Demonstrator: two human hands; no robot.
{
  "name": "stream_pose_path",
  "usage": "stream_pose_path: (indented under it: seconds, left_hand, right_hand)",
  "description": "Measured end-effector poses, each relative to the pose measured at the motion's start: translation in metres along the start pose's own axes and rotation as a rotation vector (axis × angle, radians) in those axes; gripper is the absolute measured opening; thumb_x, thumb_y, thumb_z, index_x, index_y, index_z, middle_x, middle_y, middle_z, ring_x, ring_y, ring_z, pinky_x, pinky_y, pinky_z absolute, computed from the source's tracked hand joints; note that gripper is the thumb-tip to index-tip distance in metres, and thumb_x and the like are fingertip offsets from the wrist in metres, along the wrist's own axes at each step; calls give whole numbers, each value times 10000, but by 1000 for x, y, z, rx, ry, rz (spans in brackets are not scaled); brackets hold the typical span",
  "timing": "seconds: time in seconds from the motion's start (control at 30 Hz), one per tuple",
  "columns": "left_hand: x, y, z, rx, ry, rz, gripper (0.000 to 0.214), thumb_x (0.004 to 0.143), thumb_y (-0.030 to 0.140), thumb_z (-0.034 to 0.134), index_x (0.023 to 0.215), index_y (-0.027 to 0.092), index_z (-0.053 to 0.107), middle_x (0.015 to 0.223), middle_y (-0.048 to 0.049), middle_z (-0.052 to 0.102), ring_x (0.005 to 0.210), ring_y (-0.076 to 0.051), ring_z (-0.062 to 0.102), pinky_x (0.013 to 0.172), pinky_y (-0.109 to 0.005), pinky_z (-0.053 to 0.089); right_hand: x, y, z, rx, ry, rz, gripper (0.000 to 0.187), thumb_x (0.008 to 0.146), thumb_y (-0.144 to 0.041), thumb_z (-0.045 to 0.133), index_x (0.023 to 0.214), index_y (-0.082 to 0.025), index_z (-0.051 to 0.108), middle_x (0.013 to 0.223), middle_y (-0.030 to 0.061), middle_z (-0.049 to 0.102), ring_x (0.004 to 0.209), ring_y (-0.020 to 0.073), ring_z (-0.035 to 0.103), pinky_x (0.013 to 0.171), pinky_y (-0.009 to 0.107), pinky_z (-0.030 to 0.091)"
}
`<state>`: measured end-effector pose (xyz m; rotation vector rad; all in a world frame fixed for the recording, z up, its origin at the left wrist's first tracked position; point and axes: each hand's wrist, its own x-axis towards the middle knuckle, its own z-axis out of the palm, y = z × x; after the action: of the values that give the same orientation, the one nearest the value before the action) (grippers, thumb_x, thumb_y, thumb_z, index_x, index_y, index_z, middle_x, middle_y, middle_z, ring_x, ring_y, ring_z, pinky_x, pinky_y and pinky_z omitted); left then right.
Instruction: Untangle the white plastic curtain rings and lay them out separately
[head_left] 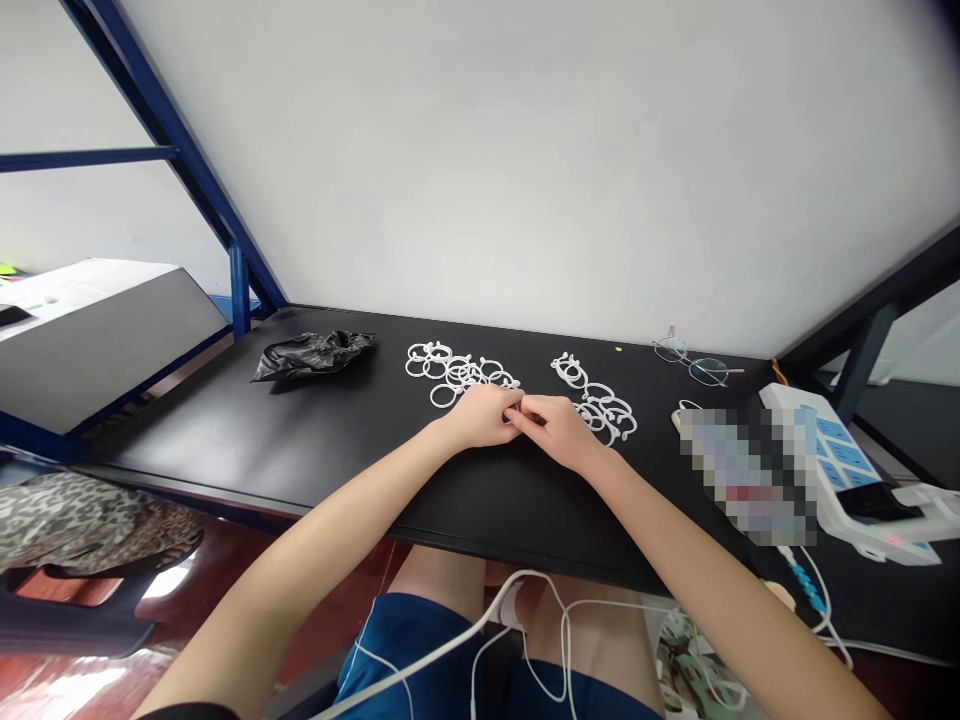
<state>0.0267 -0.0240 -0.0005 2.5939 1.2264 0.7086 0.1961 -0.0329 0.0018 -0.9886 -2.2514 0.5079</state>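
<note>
My left hand (486, 416) and my right hand (556, 430) meet over the middle of the black table (330, 440). The fingers of both are closed in a pinch, tip against tip. Whatever sits between them is hidden by the fingers. Just beyond and left of my left hand lies a loose pile of white plastic rings (459, 374), each with a small knob or eyelet. A second group of white rings (600, 408) lies close beside my right hand, partly covered by it.
A crumpled black plastic bag (315, 355) lies at the left. Eyeglasses (688, 362) rest near the wall at the right, behind a blurred-out phone-like object (742, 480) and a white power strip (832, 450). White cables (480, 620) cross over my lap.
</note>
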Motion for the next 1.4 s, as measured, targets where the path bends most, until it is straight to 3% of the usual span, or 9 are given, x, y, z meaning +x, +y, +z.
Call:
stream_pose_path:
  seconds: [0.47,0.7,0.9,1.1,1.2,1.27,1.4]
  left_hand:
    - [0,-4,3,-134,183,27,87,849,255,556,912,206,522,855,11,586,664,-103,520,585,-208,394]
    - [0,-6,2,-195,168,128,91,932,262,500,930,195,561,913,-25,531,709,-109,507,625,-214,427]
    - [0,-6,1,-211,178,124,89,933,224,500,900,178,568,932,-34,523,701,-103,499,635,-216,441]
    - [-1,-6,0,-207,196,104,129,954,273,483,910,182,562,957,-38,524,662,-92,486,636,-223,449]
    - [-1,-6,0,-182,190,92,126,949,297,503,915,188,558,974,-33,532,643,-84,482,626,-219,450]
    - [-1,-6,-1,-151,191,81,122,946,303,511,918,194,557,976,-27,538,630,-80,481,617,-215,446]
    - [0,-5,-1,-93,198,58,112,939,304,523,917,199,554,968,-17,554,620,-79,491,594,-212,434]
  right_hand:
    - [1,7,-2,24,152,39,405,927,-408,514,609,-209,361,566,-43,418,527,105,391,532,263,325]
    - [3,11,-2,8,168,41,353,932,-347,511,625,-210,404,589,-33,462,539,112,430,541,265,358]
    - [2,11,-3,9,185,37,284,917,-324,537,659,-215,496,632,-17,558,585,128,527,580,269,443]
    - [3,13,-14,-5,305,12,182,864,-359,618,744,-223,600,724,10,653,672,164,620,675,308,526]
    - [5,20,-21,-55,371,-8,179,889,-367,575,793,-223,623,792,36,674,751,188,631,717,332,531]
    - [6,29,-24,-155,421,5,182,899,-371,553,836,-221,635,904,63,694,893,224,633,831,380,515]
    - [5,51,-24,-388,364,121,291,883,-407,553,1048,-190,654,1322,150,581,1203,327,525,1006,516,401]
